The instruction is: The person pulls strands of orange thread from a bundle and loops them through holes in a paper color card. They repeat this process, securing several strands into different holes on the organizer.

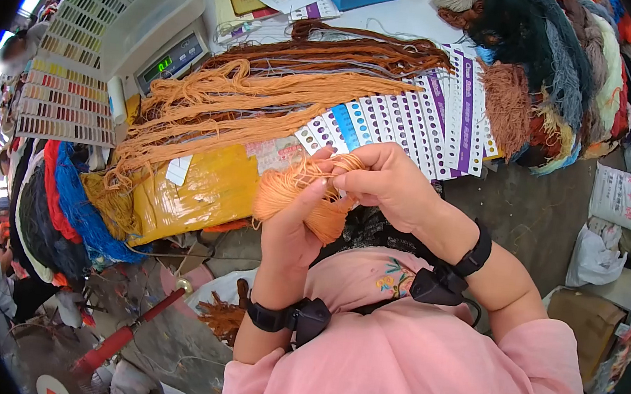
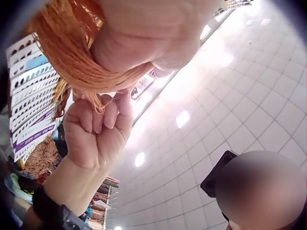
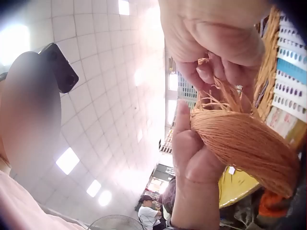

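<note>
An orange bundle of thread is held up in front of the body, near the table edge. The left hand grips it from below, with the thumb along its side. At the bundle's upper end the right hand pinches several loose strands with curled fingers. In the right wrist view the bundle hangs across the left hand, and the right hand draws on strands above it. Loops of the strands show between the hands in the left wrist view, beside the right hand.
Long orange skeins and brown ones lie across the table over punched cards. A scale stands at the back left beside colour charts. Coloured yarn hangs at both sides. A yellow package lies at the front edge.
</note>
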### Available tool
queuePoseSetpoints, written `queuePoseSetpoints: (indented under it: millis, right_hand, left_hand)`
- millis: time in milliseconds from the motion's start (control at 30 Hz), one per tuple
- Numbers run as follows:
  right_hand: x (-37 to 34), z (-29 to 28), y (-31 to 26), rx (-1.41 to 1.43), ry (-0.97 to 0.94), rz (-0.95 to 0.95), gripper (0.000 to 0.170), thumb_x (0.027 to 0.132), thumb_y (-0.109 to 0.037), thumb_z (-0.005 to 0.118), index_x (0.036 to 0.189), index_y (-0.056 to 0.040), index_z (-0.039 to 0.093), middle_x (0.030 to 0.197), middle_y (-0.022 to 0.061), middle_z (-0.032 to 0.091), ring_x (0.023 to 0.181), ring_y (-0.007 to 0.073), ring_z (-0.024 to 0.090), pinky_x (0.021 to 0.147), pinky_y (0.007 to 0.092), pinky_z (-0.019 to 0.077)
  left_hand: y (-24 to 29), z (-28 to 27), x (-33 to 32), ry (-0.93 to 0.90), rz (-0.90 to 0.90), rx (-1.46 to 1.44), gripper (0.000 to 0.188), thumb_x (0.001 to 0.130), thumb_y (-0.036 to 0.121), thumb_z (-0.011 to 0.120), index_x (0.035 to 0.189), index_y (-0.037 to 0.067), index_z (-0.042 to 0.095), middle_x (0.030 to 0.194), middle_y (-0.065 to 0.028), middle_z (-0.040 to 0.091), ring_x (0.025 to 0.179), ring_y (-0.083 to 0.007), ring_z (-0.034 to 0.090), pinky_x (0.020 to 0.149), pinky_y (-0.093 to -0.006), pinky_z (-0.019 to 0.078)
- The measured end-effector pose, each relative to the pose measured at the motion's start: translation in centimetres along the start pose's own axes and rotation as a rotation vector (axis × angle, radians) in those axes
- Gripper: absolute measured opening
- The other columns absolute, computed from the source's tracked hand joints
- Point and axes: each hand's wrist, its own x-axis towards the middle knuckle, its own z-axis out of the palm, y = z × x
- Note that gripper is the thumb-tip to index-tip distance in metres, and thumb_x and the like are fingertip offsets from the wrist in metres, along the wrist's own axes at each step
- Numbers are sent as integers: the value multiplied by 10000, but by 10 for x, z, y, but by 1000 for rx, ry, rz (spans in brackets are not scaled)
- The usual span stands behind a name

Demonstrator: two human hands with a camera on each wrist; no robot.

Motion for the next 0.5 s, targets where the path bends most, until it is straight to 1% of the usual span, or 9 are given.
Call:
queuePoseSetpoints:
  millis: [67, 100, 167, 200, 300, 333, 433, 467, 500]
  right_hand:
    - [0, 1, 5, 94, -17, -64, 59, 734, -67, 549, 722, -20, 583, 590, 21, 520, 499, 44, 424, 450, 150, 300]
    - [-1, -1, 5, 175, -83, -30, 54, 741, -65, 543, 750, -20, 572, 605, 26, 522, 501, 49, 428, 449, 155, 302]
    - [-5, -11, 2, 336, -216, 34, 70, 753, -61, 531, 807, -20, 552, 634, 35, 528, 506, 60, 435, 446, 165, 306]
    - [-9, -20, 1, 405, -296, 125, 90, 761, -57, 517, 843, -21, 518, 638, 36, 529, 489, 74, 431, 443, 180, 312]
    - [-12, -37, -1, 502, -477, 314, 57, 758, -51, 511, 807, -21, 517, 632, 34, 524, 483, 76, 421, 440, 189, 307]
    - [-13, -37, -6, 439, -492, 376, 33, 753, -54, 521, 763, -25, 534, 611, 30, 520, 486, 77, 428, 440, 192, 310]
    - [-36, -29, -44, -779, -225, -97, 49, 741, -63, 539, 710, -26, 551, 577, 23, 505, 500, 78, 442, 437, 198, 318]
    - [-40, -36, -52, -861, -193, -151, 57, 720, -74, 575, 709, -19, 572, 532, 16, 487, 502, 76, 454, 450, 179, 330]
    - [-45, -39, -59, -643, -226, -152, 53, 724, -68, 571, 725, -15, 575, 568, 22, 495, 529, 74, 460, 457, 179, 342]
  left_hand:
    - [1, 0, -1, 10, -8, 47, 310, 852, 172, 420, 1089, -26, 449, 1065, -136, 492, 924, -171, 494, 754, -298, 428]
    - [1, 0, -2, 14, -11, 70, 295, 844, 144, 433, 1086, -24, 450, 1044, -137, 505, 881, -160, 510, 735, -278, 434]
    - [4, -3, -7, -84, 42, -64, 303, 844, 147, 430, 1091, -29, 446, 938, -115, 534, 780, -126, 511, 668, -236, 433]
    - [6, -4, -7, -133, 65, -131, 307, 845, 148, 428, 1093, -31, 444, 885, -104, 549, 729, -109, 512, 635, -215, 433]
    - [32, 2, -8, -195, -254, -65, 250, 844, 174, 444, 1008, -10, 490, 686, -56, 535, 594, -85, 476, 573, -198, 406]
    - [35, 25, -7, -100, -157, 307, 187, 835, 173, 470, 929, 17, 511, 548, -31, 472, 505, -82, 457, 475, -188, 372]
    - [50, 2, 11, -253, -377, 491, 128, 825, 143, 480, 876, 32, 520, 532, -54, 493, 415, -80, 419, 402, -176, 347]
    - [60, -2, 12, -201, -412, 485, 117, 819, 122, 485, 889, 31, 511, 560, -70, 516, 381, -74, 401, 344, -173, 313]
    - [69, -3, 12, -146, -381, 435, 111, 828, 123, 470, 888, 34, 499, 594, -77, 527, 387, -68, 406, 341, -174, 314]
